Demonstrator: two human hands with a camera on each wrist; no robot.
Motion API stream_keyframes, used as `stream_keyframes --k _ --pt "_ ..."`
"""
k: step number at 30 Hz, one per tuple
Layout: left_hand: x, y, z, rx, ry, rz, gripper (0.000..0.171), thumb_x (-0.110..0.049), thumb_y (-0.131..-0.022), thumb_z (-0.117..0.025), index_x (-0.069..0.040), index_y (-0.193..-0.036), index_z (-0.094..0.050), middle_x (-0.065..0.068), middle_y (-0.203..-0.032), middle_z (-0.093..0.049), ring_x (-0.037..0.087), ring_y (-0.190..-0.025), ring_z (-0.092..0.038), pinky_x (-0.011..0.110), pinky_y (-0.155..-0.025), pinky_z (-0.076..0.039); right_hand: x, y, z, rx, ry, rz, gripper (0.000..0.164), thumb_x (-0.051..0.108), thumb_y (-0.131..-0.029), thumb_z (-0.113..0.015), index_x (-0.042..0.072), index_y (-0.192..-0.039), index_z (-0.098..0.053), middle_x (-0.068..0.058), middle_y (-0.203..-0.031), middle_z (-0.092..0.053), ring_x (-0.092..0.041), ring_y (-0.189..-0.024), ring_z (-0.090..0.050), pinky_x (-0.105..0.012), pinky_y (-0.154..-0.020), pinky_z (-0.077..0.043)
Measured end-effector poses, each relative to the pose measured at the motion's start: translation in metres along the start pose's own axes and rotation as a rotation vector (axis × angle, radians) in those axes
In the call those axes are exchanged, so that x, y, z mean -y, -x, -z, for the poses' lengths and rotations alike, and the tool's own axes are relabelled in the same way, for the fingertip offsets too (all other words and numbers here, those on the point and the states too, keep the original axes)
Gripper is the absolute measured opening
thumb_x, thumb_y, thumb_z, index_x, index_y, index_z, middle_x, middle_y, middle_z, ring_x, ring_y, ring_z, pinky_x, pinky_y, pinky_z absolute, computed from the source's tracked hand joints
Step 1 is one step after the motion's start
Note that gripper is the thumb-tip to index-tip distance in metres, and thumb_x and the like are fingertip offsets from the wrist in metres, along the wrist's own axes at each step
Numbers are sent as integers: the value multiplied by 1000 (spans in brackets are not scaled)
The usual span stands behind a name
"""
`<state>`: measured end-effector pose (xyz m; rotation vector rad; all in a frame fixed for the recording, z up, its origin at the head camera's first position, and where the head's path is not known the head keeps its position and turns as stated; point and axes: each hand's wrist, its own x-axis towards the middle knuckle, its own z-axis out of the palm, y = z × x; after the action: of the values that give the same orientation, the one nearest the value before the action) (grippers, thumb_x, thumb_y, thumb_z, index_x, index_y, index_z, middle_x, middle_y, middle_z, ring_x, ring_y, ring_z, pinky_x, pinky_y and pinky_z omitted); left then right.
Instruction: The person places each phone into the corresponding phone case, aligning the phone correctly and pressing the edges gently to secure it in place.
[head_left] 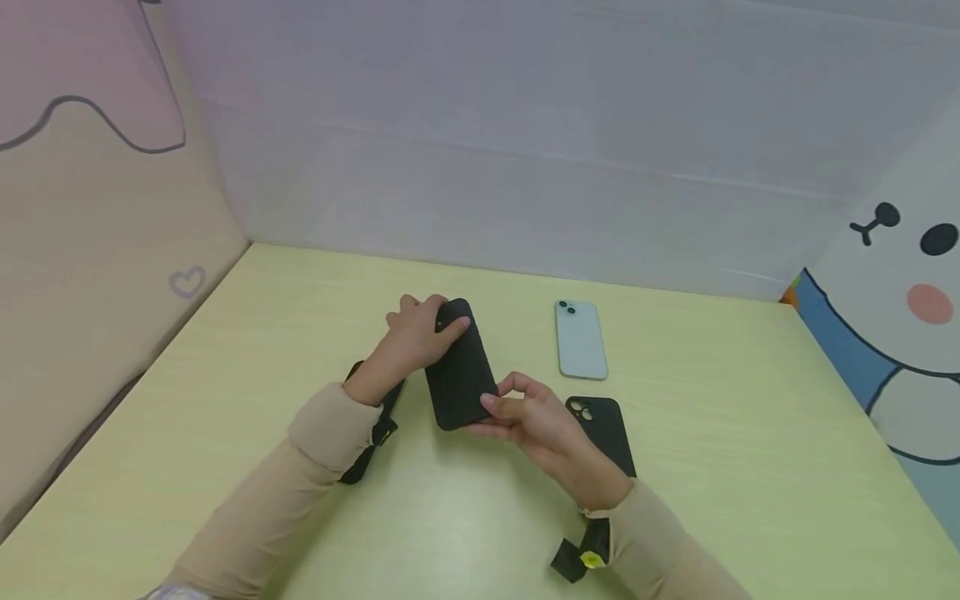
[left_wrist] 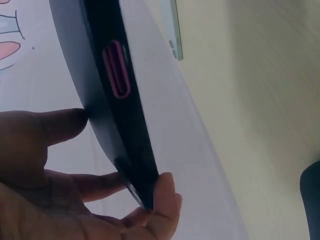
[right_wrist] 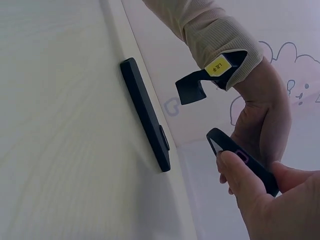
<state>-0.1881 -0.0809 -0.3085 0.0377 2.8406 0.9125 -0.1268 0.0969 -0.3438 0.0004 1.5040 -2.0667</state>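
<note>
Both hands hold a black phone case [head_left: 463,375] tilted above the middle of the table. My left hand [head_left: 414,337] grips its upper end, thumb across the dark face and the other fingers around the far edge. At the lower right corner, my right hand [head_left: 542,423] pinches it between thumb and fingers. A slot rimmed in pink-purple [left_wrist: 116,69] shows in the case's edge in the left wrist view. I cannot tell whether a phone sits inside. Under the left forearm lies another black phone item [right_wrist: 145,115], partly hidden in the head view, with a raised camera ring.
A pale blue phone [head_left: 582,342] lies camera side up at the back right. Nearer, a black case with camera holes [head_left: 609,433] is partly covered by the right wrist. Black wrist straps [head_left: 595,542] hang at the sleeves. Cloth walls [head_left: 525,167] stand behind the table.
</note>
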Motion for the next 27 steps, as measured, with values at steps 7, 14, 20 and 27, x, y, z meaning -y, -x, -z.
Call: stream_keyframes --k 7,14,20,27 --pt "-9 3 -7 52 -63 10 82 -51 -87 -52 0 -142 -18 31 -138 -19 52 -120 -26 55 -97 -31 -4 -2 -4 -43 -28 -10 23 -7 -88 -48 11 -75 -44 -14 -104 -52 -17 -91 -63 -40 -88 -49" --pt "-13 6 -12 61 -65 -9 94 -49 -82 -60 1 -144 -9 32 -143 -11 56 -124 -21 58 -100 -29 -5 -3 -7 -63 -36 -11 24 -8 -88 -48 11 -73 -45 -22 -124 -46 -21 -99 -61 -41 -90 -47" --pt "-16 5 -12 43 -67 -1 90 -43 -83 -61 2 -143 -12 32 -143 -15 56 -124 -24 58 -101 -28 -7 -5 -9 -68 -19 -1 22 -8 -88 -49 9 -75 -45 -26 -132 -41 -22 -101 -60 -39 -89 -48" --pt "-17 0 -12 52 -88 17 86 -40 -83 -60 2 -143 -16 30 -143 -21 52 -126 -27 58 -103 -26 -8 -4 -8 -59 91 9 15 -5 -88 -50 7 -84 -43 -16 -105 -57 -16 -85 -65 -35 -88 -50"
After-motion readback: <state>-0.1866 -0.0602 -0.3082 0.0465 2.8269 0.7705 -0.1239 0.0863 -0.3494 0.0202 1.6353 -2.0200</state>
